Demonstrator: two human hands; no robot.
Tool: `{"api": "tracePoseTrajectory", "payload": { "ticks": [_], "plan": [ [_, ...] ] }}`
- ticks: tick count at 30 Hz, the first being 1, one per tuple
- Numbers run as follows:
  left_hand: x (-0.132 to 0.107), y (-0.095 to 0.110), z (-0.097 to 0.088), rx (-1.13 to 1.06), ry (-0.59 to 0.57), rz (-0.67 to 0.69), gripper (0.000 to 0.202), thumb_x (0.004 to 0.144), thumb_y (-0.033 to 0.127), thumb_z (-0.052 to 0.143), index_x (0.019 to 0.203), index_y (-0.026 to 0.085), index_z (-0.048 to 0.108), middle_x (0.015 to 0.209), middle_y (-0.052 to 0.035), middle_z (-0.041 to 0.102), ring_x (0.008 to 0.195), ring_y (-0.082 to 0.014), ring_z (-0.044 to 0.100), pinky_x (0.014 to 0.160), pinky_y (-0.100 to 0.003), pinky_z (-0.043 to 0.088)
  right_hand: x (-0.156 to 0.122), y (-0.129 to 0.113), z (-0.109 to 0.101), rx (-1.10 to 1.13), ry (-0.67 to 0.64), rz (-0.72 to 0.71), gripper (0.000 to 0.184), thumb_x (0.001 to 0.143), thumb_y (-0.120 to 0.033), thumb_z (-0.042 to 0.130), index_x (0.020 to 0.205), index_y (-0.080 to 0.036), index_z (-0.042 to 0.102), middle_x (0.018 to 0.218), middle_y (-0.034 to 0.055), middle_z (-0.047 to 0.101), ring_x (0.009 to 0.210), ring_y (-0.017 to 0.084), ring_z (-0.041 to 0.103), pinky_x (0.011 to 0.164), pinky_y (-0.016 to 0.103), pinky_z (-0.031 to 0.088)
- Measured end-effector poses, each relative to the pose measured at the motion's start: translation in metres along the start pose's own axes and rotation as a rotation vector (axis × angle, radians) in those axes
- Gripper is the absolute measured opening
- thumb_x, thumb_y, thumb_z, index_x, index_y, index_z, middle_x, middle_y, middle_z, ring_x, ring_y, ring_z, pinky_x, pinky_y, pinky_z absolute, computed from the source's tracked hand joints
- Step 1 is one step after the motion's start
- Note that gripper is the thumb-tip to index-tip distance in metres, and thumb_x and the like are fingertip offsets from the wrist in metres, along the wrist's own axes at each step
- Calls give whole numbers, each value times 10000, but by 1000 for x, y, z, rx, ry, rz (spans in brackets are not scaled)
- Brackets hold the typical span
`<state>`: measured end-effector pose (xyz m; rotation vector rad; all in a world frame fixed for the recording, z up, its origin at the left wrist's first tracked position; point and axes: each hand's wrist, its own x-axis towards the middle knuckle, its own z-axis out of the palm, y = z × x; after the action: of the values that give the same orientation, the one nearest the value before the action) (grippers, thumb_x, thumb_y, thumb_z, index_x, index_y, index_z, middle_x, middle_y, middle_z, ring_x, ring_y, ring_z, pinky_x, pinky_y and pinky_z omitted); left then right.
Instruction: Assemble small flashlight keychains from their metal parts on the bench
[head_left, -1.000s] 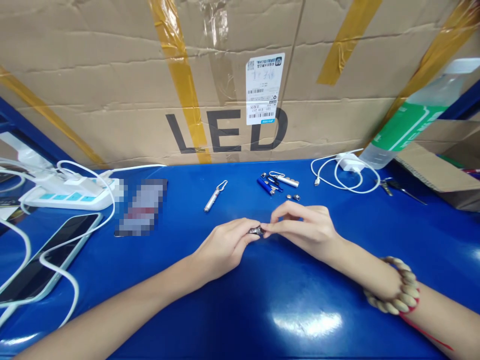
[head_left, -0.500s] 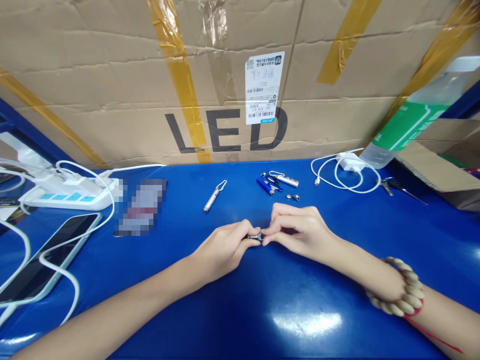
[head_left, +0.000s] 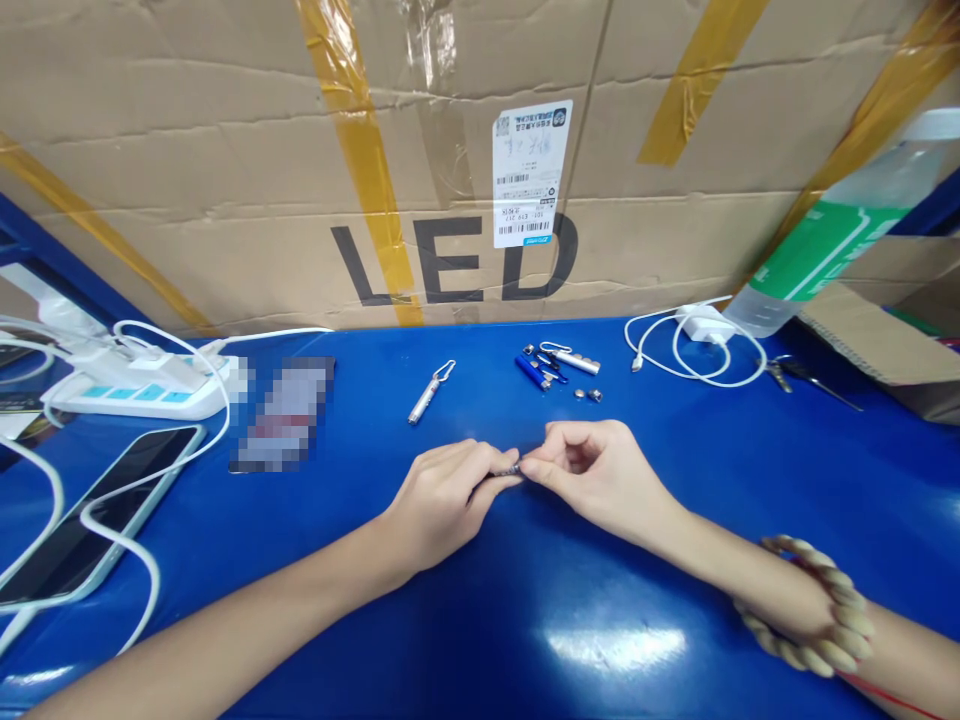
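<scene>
My left hand [head_left: 442,495] and my right hand [head_left: 592,468] meet over the blue table [head_left: 525,620], both pinched on a small dark metal cylinder [head_left: 510,467] held between their fingertips. Most of that piece is hidden by my fingers. Behind them lie a silver keychain flashlight [head_left: 427,395], a blue flashlight body [head_left: 531,371], a second silver flashlight [head_left: 574,360] and two small button cells [head_left: 586,395].
A big cardboard box marked LED [head_left: 457,150] stands along the back. At left are a white power strip [head_left: 139,390], a phone [head_left: 90,525] with white cables, and a blurred item [head_left: 283,415]. A white charger cable [head_left: 697,345], a water bottle [head_left: 832,235] and keys [head_left: 787,372] are at right.
My right hand's fingers have curled in and turned slightly on the small metal piece. Both hands stay in nearly the same spot.
</scene>
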<state>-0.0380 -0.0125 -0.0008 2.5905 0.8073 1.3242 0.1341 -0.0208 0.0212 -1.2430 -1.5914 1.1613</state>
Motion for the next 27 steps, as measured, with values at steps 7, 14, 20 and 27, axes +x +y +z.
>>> {"api": "tracePoseTrajectory", "payload": {
  "ticks": [7,14,20,27],
  "plan": [
    [2,2,-2,55,-29,-11,89,873,215,520,869,148,578,774,-29,696,630,-115,641,611,-208,515,4,-7,-7,111,-132,153,380,553,-434,753,506,-146,509,389,-65,425,343,32,343,338,169,223],
    [6,1,-5,65,-94,-7,166,906,193,446,978,151,590,807,-28,694,657,-126,626,656,-234,505,6,0,-9,31,-149,78,378,652,-471,691,550,-157,508,385,-67,419,344,44,353,347,172,255],
    [7,0,-5,2,-141,-144,174,909,179,414,974,158,574,897,-37,687,793,-131,650,738,-219,511,2,7,-14,-504,136,-507,186,785,-368,622,813,-186,651,737,8,608,517,64,496,486,192,397],
    [5,0,-4,-9,-137,-136,190,915,188,389,1000,161,557,897,-45,687,811,-142,656,754,-232,522,1,8,-21,-710,194,-837,144,860,-266,547,928,-218,664,836,5,635,663,72,599,558,173,448]
  ]
}}
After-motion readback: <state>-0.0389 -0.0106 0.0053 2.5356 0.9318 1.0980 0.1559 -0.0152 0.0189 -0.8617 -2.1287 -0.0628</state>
